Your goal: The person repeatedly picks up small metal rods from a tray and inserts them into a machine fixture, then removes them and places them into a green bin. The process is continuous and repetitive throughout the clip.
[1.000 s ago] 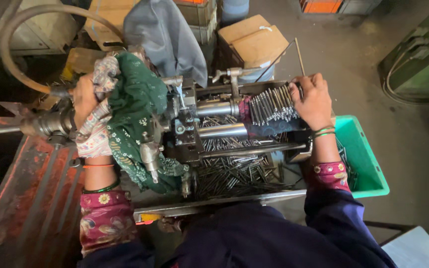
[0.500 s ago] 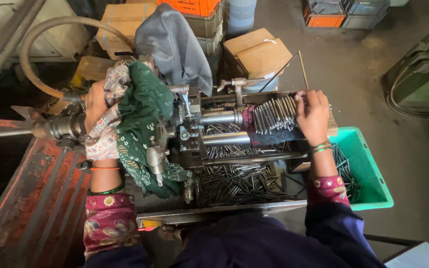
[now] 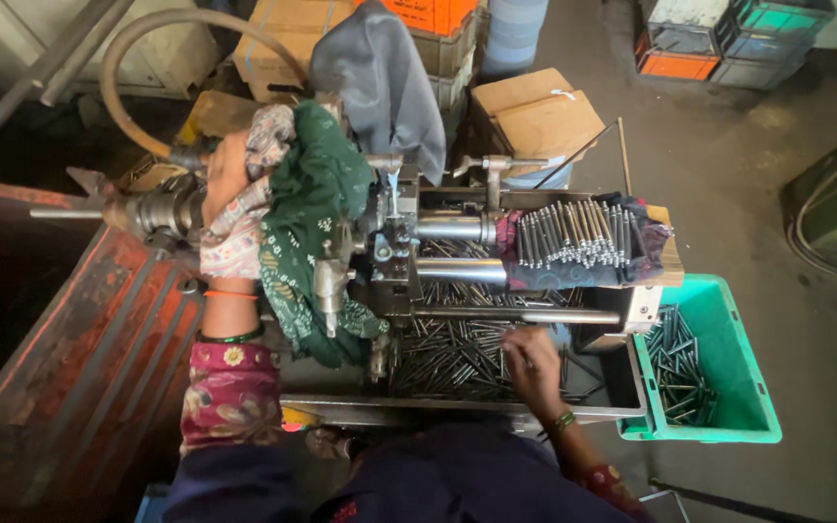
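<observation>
I see the machine (image 3: 409, 261) filling the middle of the view, its spindle end pointing left over a red sheet-metal surface (image 3: 79, 368). A grey cloth (image 3: 380, 77) hangs over its far side, and a green cloth (image 3: 312, 223) is draped across its left half. Cardboard boxes (image 3: 535, 116) stand behind it on the floor.

A metal tray (image 3: 612, 387) sits under the machine along its near side, holding a loose heap of dark steel pins (image 3: 448, 353). At the tray's right edge stands a green bin (image 3: 728, 368) with more pins lying in its left part. On the machine's right end, a row of bright pins (image 3: 573, 232) lies side by side on a dark cloth.

My left hand (image 3: 225, 179) rests at the machine's left end, just beside the spindle, wrapped in a patterned rag (fingers hidden, so I cannot tell how they are set). My right hand (image 3: 530, 363) is down in the tray, palm down on the heaped pins near its near edge, fingers curled loosely into them; whether it pinches one I cannot tell.
</observation>
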